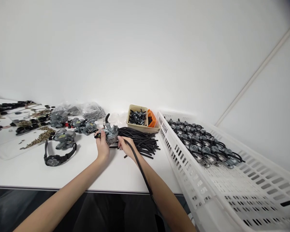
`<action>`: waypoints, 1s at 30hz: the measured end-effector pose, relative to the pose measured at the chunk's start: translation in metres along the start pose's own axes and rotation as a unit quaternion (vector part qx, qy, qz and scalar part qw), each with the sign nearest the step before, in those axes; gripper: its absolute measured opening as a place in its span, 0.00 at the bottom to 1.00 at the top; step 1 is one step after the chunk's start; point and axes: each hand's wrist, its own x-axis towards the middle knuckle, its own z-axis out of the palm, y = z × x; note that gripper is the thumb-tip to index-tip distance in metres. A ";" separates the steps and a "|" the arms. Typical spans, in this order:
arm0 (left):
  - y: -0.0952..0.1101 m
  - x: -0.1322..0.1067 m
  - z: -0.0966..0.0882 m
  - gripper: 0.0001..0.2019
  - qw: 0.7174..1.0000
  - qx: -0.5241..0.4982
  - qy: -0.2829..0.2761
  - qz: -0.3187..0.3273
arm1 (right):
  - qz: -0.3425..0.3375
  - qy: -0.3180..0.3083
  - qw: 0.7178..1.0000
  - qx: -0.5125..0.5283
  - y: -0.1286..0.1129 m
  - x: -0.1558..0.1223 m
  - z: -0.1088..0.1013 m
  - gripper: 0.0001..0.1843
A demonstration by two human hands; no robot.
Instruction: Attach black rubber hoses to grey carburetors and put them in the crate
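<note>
My left hand (102, 144) is closed around a small grey metal carburetor (110, 132) with a short black tube sticking up from it. It holds the part just above the white table (62, 170). My right hand (125, 145) pinches one end of a long black rubber hose (140, 167) at the carburetor's lower right side. The hose trails back along my right forearm and off the table's front edge. A pile of cut black hoses (140, 141) lies right behind my right hand.
Several more carburetors (83, 125) and a black wristwatch (56, 158) lie at left, with small brass and black parts (26, 125) and plastic bags (91, 110) behind. A beige bin (137, 118) and an orange bin (152, 118) stand at centre. A white slotted crate (232, 183) at right holds several carburetors (203, 145).
</note>
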 end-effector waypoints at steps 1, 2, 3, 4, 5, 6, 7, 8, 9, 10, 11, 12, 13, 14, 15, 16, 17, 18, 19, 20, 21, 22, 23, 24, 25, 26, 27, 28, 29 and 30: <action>0.002 0.000 0.001 0.24 0.999 -0.013 0.002 -0.029 | 0.007 -0.002 1.000 0.021 -0.002 0.000 -0.004 0.26; 0.004 0.000 0.002 0.25 0.998 -0.027 0.009 -0.055 | 0.016 -0.001 0.998 0.053 -0.005 0.001 -0.007 0.23; 0.007 0.000 0.003 0.25 0.996 -0.041 0.015 -0.080 | 0.026 0.003 0.995 0.093 -0.007 0.000 -0.012 0.20; 0.010 0.000 0.003 0.25 0.993 -0.056 0.016 -0.103 | 0.035 0.010 0.990 0.139 -0.010 0.000 -0.016 0.16; 0.012 0.000 0.004 0.24 0.990 -0.071 0.018 -0.124 | 0.041 0.018 0.982 0.184 -0.012 -0.001 -0.020 0.16; 0.014 0.000 0.004 0.23 0.986 -0.084 0.020 -0.141 | 0.043 0.025 0.974 0.222 -0.014 -0.001 -0.024 0.19; 0.016 0.000 0.004 0.22 0.983 -0.094 0.020 -0.156 | 0.044 0.032 0.966 0.253 -0.015 -0.002 -0.028 0.21; 0.017 0.000 0.004 0.21 0.980 -0.100 0.017 -0.168 | 0.045 0.038 0.959 0.278 -0.015 -0.002 -0.031 0.20; 0.018 -0.001 0.005 0.21 0.978 -0.104 0.011 -0.178 | 0.048 0.044 0.952 0.298 -0.015 -0.002 -0.033 0.19; 0.018 -0.001 0.005 0.20 0.976 -0.108 0.002 -0.187 | 0.054 0.052 0.945 0.318 -0.015 -0.001 -0.034 0.18; 0.018 -0.001 0.005 0.20 0.975 -0.110 -0.008 -0.195 | 0.061 0.063 0.937 0.338 -0.014 -0.001 -0.034 0.18; 0.018 -0.002 0.006 0.20 0.972 -0.113 -0.018 -0.203 | 0.068 0.077 0.928 0.358 -0.013 0.000 -0.033 0.18; 0.018 -0.002 0.006 0.20 0.970 -0.114 -0.029 -0.211 | 0.074 0.091 0.921 0.373 -0.012 0.001 -0.032 0.19; 0.018 -0.003 0.006 0.20 0.968 -0.115 -0.039 -0.218 | 0.077 0.106 0.915 0.382 -0.010 0.002 -0.031 0.20; 0.017 -0.004 0.007 0.20 0.966 -0.116 -0.050 -0.224 | 0.079 0.119 0.911 0.386 -0.009 0.003 -0.030 0.21; 0.017 -0.004 0.007 0.20 0.965 -0.116 -0.060 -0.229 | 0.078 0.127 0.911 0.384 -0.008 0.004 -0.029 0.21; 0.017 -0.005 0.007 0.20 0.963 -0.115 -0.067 -0.234 | 0.077 0.129 0.914 0.377 -0.007 0.005 -0.028 0.21; 0.017 -0.006 0.008 0.20 0.962 -0.114 -0.073 -0.239 | 0.074 0.128 0.918 0.367 -0.006 0.005 -0.027 0.21; 0.017 -0.007 0.008 0.20 0.960 -0.113 -0.077 -0.243 | 0.072 0.126 0.923 0.356 -0.005 0.005 -0.027 0.21; 0.017 -0.007 0.009 0.20 0.959 -0.111 -0.082 -0.247 | 0.070 0.123 0.929 0.342 -0.005 0.006 -0.026 0.21; 0.017 -0.008 0.009 0.19 0.958 -0.110 -0.088 -0.249 | 0.068 0.121 0.934 0.329 -0.005 0.006 -0.026 0.21; 0.017 -0.008 0.009 0.19 0.957 -0.111 -0.096 -0.252 | 0.067 0.120 0.938 0.318 -0.005 0.006 -0.026 0.22; 0.017 -0.008 0.009 0.19 0.955 -0.114 -0.105 -0.254 | 0.067 0.119 0.940 0.311 -0.005 0.006 -0.025 0.23; 0.017 -0.009 0.009 0.19 0.952 -0.118 -0.114 -0.258 | 0.065 0.120 0.942 0.308 -0.005 0.006 -0.025 0.23; 0.017 -0.009 0.009 0.19 0.949 -0.123 -0.124 -0.263 | 0.060 0.122 0.942 0.307 -0.005 0.006 -0.025 0.24; 0.017 -0.009 0.009 0.19 0.946 -0.128 -0.132 -0.268 | 0.054 0.127 0.942 0.306 -0.006 0.006 -0.025 0.25; 0.018 -0.009 0.009 0.19 0.943 -0.132 -0.138 -0.272 | 0.048 0.134 0.942 0.303 -0.006 0.006 -0.026 0.25; 0.018 -0.010 0.009 0.20 0.941 -0.135 -0.143 -0.276 | 0.042 0.140 0.943 0.299 -0.006 0.006 -0.026 0.25; 0.019 -0.010 0.009 0.20 0.940 -0.137 -0.146 -0.278 | 0.038 0.145 0.944 0.295 -0.006 0.006 -0.026 0.25; 0.019 -0.010 0.009 0.19 0.939 -0.139 -0.149 -0.279 | 0.035 0.145 0.945 0.292 -0.006 0.005 -0.026 0.25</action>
